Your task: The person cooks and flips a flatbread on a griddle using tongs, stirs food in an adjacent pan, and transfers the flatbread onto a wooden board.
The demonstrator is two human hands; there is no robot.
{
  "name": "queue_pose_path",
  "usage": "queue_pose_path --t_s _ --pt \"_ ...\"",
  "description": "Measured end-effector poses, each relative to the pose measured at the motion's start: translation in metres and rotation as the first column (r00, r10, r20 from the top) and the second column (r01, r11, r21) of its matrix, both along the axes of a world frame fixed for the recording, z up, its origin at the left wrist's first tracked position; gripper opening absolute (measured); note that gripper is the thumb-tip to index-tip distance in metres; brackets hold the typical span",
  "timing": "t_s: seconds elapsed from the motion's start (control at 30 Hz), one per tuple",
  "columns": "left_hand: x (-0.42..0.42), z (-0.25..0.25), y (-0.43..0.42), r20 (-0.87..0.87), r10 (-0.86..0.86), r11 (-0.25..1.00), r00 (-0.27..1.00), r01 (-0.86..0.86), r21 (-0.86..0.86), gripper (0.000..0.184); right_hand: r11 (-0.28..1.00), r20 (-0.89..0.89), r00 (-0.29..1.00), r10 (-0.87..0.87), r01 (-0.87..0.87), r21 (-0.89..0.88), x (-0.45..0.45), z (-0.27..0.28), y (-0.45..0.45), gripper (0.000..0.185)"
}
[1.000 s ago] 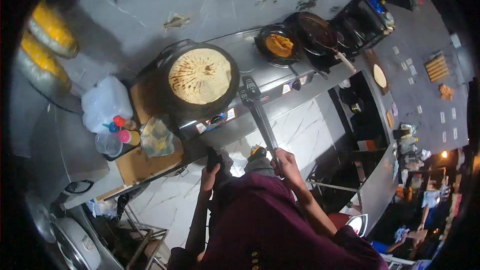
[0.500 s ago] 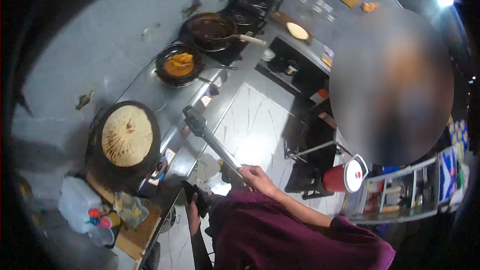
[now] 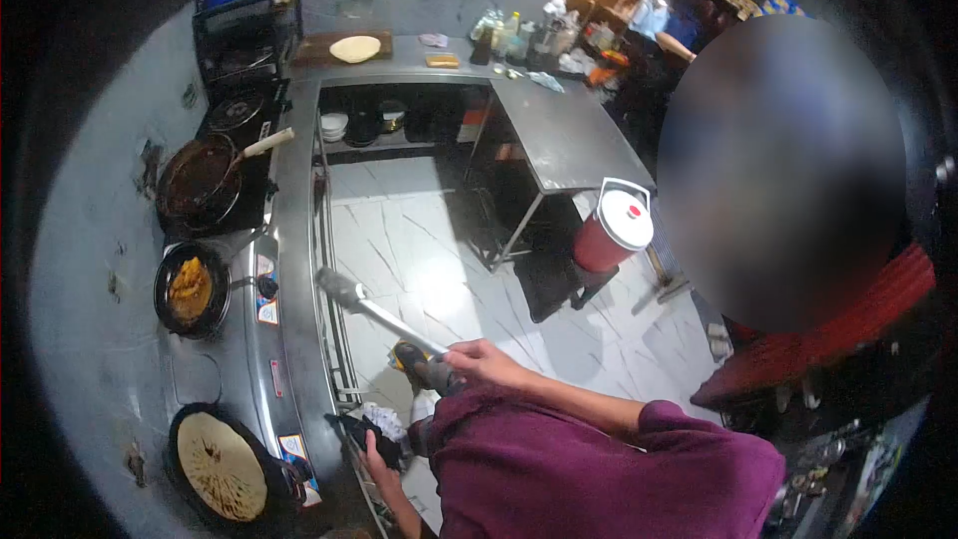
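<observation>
My right hand (image 3: 481,361) is closed round the handle end of metal tongs (image 3: 394,321), whose dark heads point up and left over the floor. Low in the view, my left hand (image 3: 377,457) grips a black cloth (image 3: 371,436) beside the counter edge. A large flatbread (image 3: 222,469) with brown marks lies on a round black griddle (image 3: 261,514) at the lower left. Above it on the stove stands a black pan (image 3: 165,291) holding orange-yellow food (image 3: 190,284).
A dark pan (image 3: 200,180) with a pale handle sits farther along the stove. Pale dough (image 3: 355,48) lies on a board (image 3: 317,50). A metal table (image 3: 574,140) and a red-and-white cooler (image 3: 602,235) stand ahead. A blurred patch covers the right.
The view has turned right, bringing the metal table and cooler nearer the middle and the stove to the left. The tongs stay in my right hand and the black cloth in my left.
</observation>
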State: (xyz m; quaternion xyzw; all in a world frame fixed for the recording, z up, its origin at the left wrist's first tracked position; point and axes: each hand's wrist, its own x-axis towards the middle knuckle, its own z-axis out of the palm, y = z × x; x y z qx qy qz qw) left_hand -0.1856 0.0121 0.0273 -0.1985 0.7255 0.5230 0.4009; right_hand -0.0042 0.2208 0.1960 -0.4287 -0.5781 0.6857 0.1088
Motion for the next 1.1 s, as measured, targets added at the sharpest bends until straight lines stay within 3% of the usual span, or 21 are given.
queue_pose_path --t_s 0.07,0.17,0.23,0.3,0.43,0.47,0.5,0.57,0.6,0.67,0.73,0.77,0.8,0.83,0.87,0.9,0.93,0.97,1.0,1.07,1.1 --pt "-0.011 -0.032 0.007 0.053 -0.058 0.973 0.997 0.045 0.226 0.089 0.994 -0.024 0.999 -0.046 0.043 -0.1 0.024 -0.004 0.008 0.029" --pt "-0.02 -0.025 0.034 0.064 -0.119 0.945 0.991 0.093 0.312 0.094 0.945 -0.023 0.972 -0.236 0.224 -0.238 0.052 -0.011 0.017 0.028" --pt "-0.02 -0.016 0.046 0.049 -0.106 0.976 0.993 0.094 0.196 0.098 0.962 0.067 0.968 -0.243 0.249 -0.111 0.069 -0.009 0.046 0.029" --pt "-0.017 -0.027 0.045 -0.103 -0.032 0.988 0.994 0.047 0.147 0.069 0.973 0.158 0.96 -0.231 0.23 0.025 0.069 -0.019 0.099 0.029" --pt "0.016 0.014 0.063 -0.255 0.019 0.997 0.967 -0.038 -0.069 0.05 0.887 0.105 0.948 -0.299 0.236 0.397 0.04 -0.001 0.27 0.024" --pt "0.009 0.019 0.063 -0.067 0.076 0.987 0.995 -0.065 0.148 0.051 0.785 0.176 0.929 -0.325 0.161 0.599 0.03 0.024 0.31 0.022" --pt "0.004 0.023 0.061 0.15 0.09 0.941 0.985 -0.133 0.31 0.052 0.785 0.019 0.946 -0.325 0.258 0.563 0.032 -0.005 0.381 0.023" --pt "-0.001 -0.044 0.062 0.103 0.045 0.925 0.994 -0.08 0.371 0.056 0.775 0.066 0.995 -0.069 0.012 0.632 0.003 0.038 0.442 0.02" --pt "0.003 -0.017 0.086 -0.087 0.102 0.958 0.991 -0.074 0.278 0.05 0.798 0.021 0.993 -0.118 0.082 0.597 -0.018 0.046 0.455 0.018" --pt "-0.009 -0.008 0.121 -0.05 0.057 0.969 0.997 -0.043 0.244 0.05 0.914 -0.186 0.979 -0.082 0.148 0.379 -0.05 0.042 0.497 0.016" --pt "-0.011 -0.031 0.152 -0.098 0.107 0.962 0.989 -0.078 0.262 0.05 0.855 -0.114 0.992 0.045 0.021 0.518 -0.09 0.062 0.465 0.02" --pt "-0.016 -0.011 0.171 0.017 0.035 0.961 0.999 -0.038 0.275 0.062 0.832 -0.133 0.99 0.055 0.028 0.554 -0.103 0.034 0.479 0.022" --pt "-0.03 0.029 0.194 0.114 -0.044 0.953 0.993 0.008 0.304 0.076 0.773 0.042 0.996 0.079 -0.088 0.629 -0.114 0.02 0.488 0.037" --pt "-0.03 0.063 0.217 0.051 -0.042 0.984 0.998 0.032 0.174 0.088 0.773 -0.023 0.988 0.152 -0.104 0.626 -0.133 0.002 0.483 0.041" --pt "-0.023 0.063 0.236 0.027 -0.03 0.996 0.999 0.028 0.085 0.085 0.717 0.024 0.983 0.184 -0.151 0.681 -0.159 0.015 0.454 0.037" --pt "-0.02 0.062 0.252 0.004 -0.03 1.0 1.0 0.03 -0.004 0.083 0.765 0.146 0.934 0.327 -0.352 0.539 -0.183 0.014 0.447 0.034" --pt "-0.017 0.062 0.26 0.014 -0.02 0.999 1.0 0.021 -0.024 0.082 0.541 0.057 0.888 0.456 -0.327 0.775 -0.205 0.014 0.426 0.03" --pt "-0.014 0.063 0.269 0.024 -0.01 0.999 1.0 0.011 -0.045 0.081 0.453 0.094 0.796 0.598 -0.433 0.78 -0.235 0.038 0.4 0.031" --pt "-0.001 0.016 0.27 -0.295 -0.015 0.999 0.955 0.026 0.032 0.079 0.408 0.209 0.744 0.634 -0.552 0.728 -0.259 0.053 0.38 0.03" --pt "0.004 0.022 0.275 -0.071 0.012 0.97 0.997 0.006 0.244 0.07 0.28 0.157 0.651 0.743 -0.515 0.81 -0.302 0.041 0.36 0.026" --pt "0.01 0.024 0.277 -0.083 0.078 0.98 0.994 -0.061 0.188 0.067 0.208 0.187 0.639 0.746 -0.491 0.846 -0.322 0.041 0.348 0.024"
